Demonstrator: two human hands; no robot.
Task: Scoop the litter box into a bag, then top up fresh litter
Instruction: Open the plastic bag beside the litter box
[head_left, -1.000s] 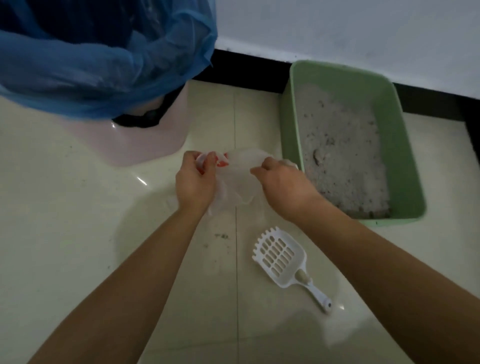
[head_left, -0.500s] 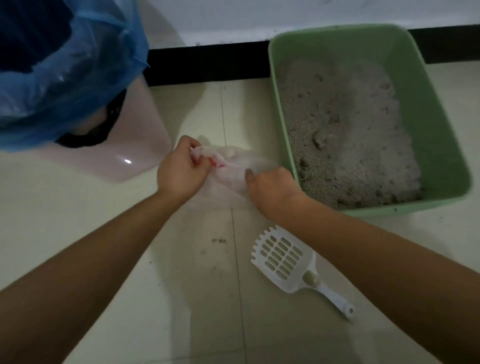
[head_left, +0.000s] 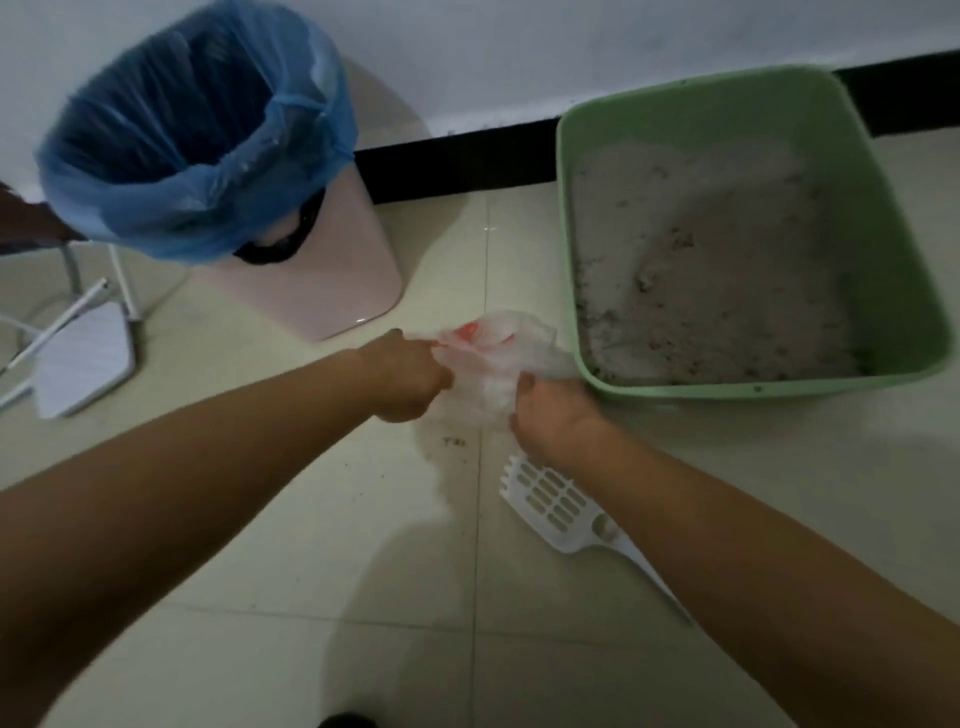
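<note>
A thin clear plastic bag (head_left: 493, 364) with red print is held just above the floor, beside the near left corner of the litter box. My left hand (head_left: 408, 376) grips its left edge and my right hand (head_left: 553, 423) grips its right edge. The green litter box (head_left: 909, 260) at the right holds grey litter (head_left: 717, 270) with a few clumps. A white slotted scoop (head_left: 556, 506) lies on the tiles under my right forearm, its handle partly hidden.
A pink bin (head_left: 322, 270) lined with a blue bag (head_left: 197, 130) stands at the back left against the white wall. A metal stand and a flat white board (head_left: 83, 358) lie at the far left. Small dark crumbs (head_left: 454, 441) dot the tiles.
The view has pulled back and turned, so the whole bin shows. Both hands keep hold of the bag, which now sits closer to the litter box corner and looks more spread.
</note>
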